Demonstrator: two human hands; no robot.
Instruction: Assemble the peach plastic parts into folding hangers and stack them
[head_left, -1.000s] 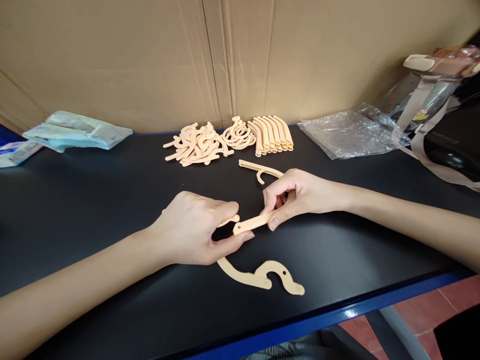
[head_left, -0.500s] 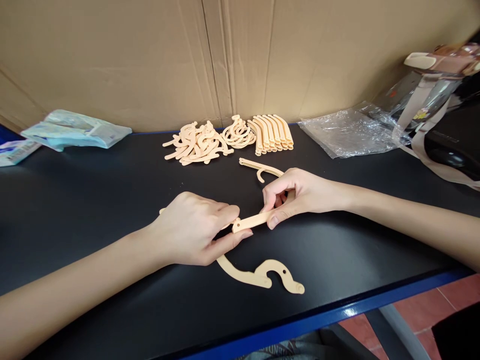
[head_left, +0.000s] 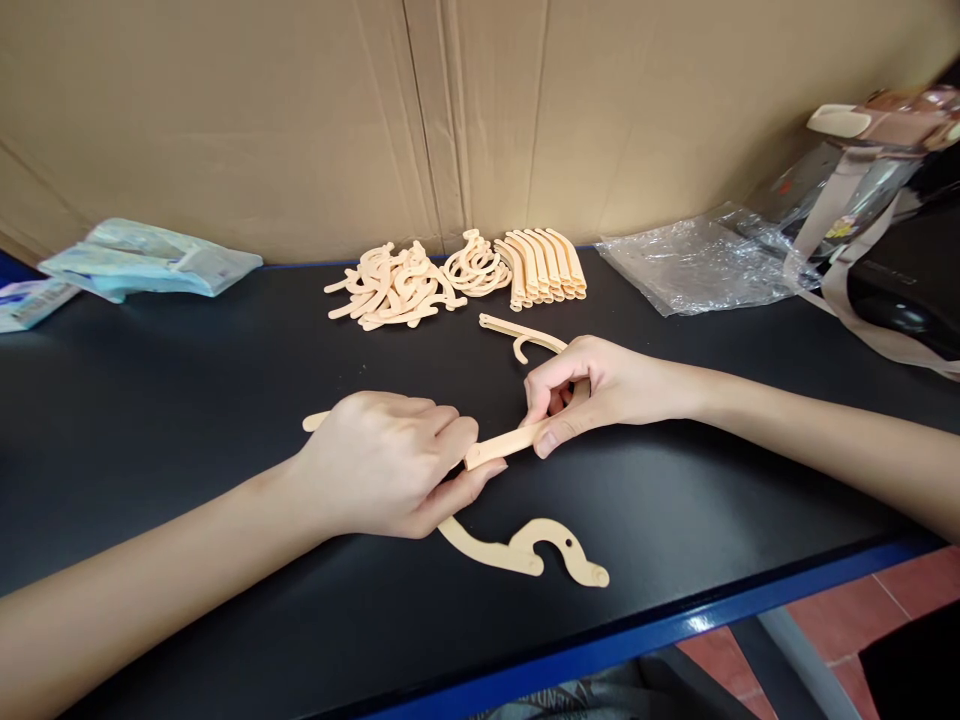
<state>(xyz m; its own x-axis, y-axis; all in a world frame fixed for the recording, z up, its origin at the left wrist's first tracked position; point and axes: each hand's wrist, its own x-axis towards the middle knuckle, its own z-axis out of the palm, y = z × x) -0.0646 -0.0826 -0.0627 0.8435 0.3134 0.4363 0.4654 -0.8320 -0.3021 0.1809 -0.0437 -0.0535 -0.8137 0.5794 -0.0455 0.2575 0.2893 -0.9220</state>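
Observation:
My left hand (head_left: pixel 390 462) is closed around a peach plastic arm piece (head_left: pixel 313 421), whose tip sticks out to the left of my knuckles. My right hand (head_left: pixel 592 385) pinches a second peach arm piece (head_left: pixel 501 446), and the two pieces meet end to end between my hands. Just below lies a curved peach hook part (head_left: pixel 525 548) flat on the black table (head_left: pixel 187 380). Another hooked arm piece (head_left: pixel 521 338) lies beyond my right hand.
At the back against the cardboard wall (head_left: pixel 300 120) sit a heap of hook parts (head_left: pixel 394 285), a cluster of curled hooks (head_left: pixel 474 268) and a row of stacked arm pieces (head_left: pixel 546 265). Crumpled clear plastic (head_left: pixel 697 265) lies right, blue packets (head_left: pixel 146 260) left. The blue table edge (head_left: pixel 675 630) runs near me.
My left hand has slid slightly left and down, and the tip of its piece now shows further out beyond my knuckles. My right hand has hardly moved.

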